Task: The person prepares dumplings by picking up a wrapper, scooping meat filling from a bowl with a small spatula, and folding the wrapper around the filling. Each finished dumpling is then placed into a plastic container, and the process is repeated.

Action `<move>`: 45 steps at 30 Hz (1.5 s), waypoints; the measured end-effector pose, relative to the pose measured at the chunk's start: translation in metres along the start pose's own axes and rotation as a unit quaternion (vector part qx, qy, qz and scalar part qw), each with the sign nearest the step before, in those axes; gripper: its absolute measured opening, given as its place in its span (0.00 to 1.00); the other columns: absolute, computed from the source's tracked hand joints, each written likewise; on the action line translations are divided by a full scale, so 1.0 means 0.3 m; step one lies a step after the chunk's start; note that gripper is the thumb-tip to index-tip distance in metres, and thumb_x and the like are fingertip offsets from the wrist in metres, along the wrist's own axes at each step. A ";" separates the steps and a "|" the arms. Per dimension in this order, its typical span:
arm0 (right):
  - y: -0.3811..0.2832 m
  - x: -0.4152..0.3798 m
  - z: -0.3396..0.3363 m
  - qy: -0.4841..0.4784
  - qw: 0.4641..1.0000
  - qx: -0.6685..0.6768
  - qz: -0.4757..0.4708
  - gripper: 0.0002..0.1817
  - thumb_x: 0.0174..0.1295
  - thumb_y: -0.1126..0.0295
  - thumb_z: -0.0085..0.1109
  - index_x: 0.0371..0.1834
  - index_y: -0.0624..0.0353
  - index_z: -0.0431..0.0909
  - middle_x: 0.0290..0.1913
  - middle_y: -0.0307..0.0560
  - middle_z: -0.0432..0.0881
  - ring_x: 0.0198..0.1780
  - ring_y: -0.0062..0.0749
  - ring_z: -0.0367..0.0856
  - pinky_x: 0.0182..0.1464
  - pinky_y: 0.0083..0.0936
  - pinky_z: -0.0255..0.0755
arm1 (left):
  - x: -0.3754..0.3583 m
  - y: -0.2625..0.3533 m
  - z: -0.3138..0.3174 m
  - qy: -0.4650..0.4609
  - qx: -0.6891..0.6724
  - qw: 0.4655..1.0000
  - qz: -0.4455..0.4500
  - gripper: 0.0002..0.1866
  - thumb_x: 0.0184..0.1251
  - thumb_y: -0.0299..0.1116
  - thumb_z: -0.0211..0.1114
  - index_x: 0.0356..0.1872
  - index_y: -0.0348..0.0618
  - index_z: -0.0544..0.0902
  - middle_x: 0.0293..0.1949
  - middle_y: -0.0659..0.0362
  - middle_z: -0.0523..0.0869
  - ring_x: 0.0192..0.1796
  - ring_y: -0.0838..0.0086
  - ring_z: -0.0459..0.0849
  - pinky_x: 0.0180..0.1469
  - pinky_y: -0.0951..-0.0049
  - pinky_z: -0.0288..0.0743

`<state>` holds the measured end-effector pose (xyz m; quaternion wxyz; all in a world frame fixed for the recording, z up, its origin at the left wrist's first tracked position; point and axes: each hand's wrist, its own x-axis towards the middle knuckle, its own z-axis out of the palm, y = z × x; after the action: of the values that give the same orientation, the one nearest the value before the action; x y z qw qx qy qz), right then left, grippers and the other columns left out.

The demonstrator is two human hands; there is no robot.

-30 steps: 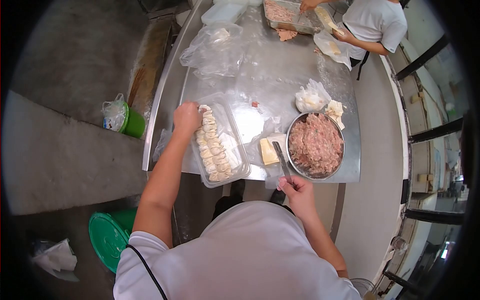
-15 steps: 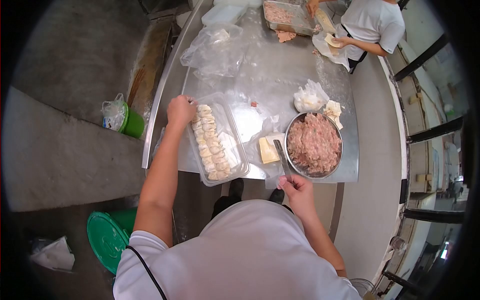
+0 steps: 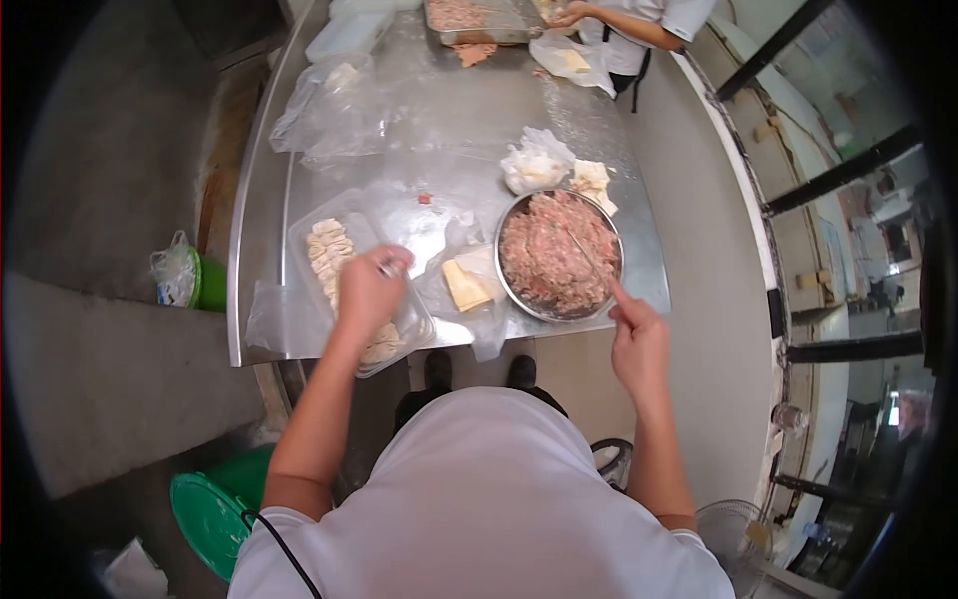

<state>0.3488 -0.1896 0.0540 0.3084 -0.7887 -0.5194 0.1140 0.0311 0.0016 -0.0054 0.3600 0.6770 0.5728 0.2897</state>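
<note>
My right hand is closed around the handle of a narrow metal spatula. Its blade rests in the pink minced meat that is heaped in a round steel bowl. Over a clear plastic tray hovers my left hand with curled fingers; whatever they hold cannot be made out. Rows of folded wontons lie in that tray, partly hidden under the hand. Between tray and bowl, a stack of yellowish square wrappers sits on a plastic sheet.
Behind the bowl are a crumpled white plastic bag and loose wrapper pieces. Clear bags lie at the table's far left. Another person's hand is near a meat-filled metal tray. A green bucket stands left.
My right hand has brought the spatula from beside the wrappers into the meat. My left hand has moved from the tray's left edge to over its right side. The view has shifted right.
</note>
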 end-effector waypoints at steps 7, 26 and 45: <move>0.071 0.032 0.056 -0.107 0.949 -0.288 -0.065 0.28 0.60 0.80 0.54 0.63 0.44 0.85 0.40 0.53 0.83 0.41 0.50 0.87 0.44 0.44 0.82 | -0.236 0.117 0.271 -0.130 -0.034 0.989 0.064 0.08 0.65 0.32 0.72 0.41 0.40 0.90 0.37 0.47 0.90 0.41 0.48 0.89 0.46 0.57 0.82; 0.174 0.061 0.021 -0.202 0.935 -0.289 -0.036 0.21 0.67 0.73 0.53 0.60 0.44 0.86 0.44 0.57 0.87 0.42 0.52 0.90 0.44 0.46 0.83 | -0.118 0.107 0.315 -0.104 0.199 0.961 0.160 0.17 0.58 0.35 0.77 0.47 0.42 0.86 0.46 0.51 0.82 0.52 0.52 0.84 0.54 0.54 0.79; 0.058 0.107 0.059 -0.203 0.934 -0.282 -0.086 0.15 0.60 0.76 0.59 0.48 0.54 0.90 0.40 0.58 0.88 0.47 0.50 0.90 0.48 0.44 0.83 | -0.058 0.058 0.293 -0.042 0.127 0.980 0.147 0.08 0.65 0.34 0.71 0.39 0.40 0.90 0.39 0.48 0.89 0.43 0.54 0.86 0.48 0.58 0.79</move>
<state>0.3669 -0.1592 0.0342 -0.0305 -0.7557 -0.6474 0.0940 0.1087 -0.0306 -0.0413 0.2482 0.8058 0.4833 0.2357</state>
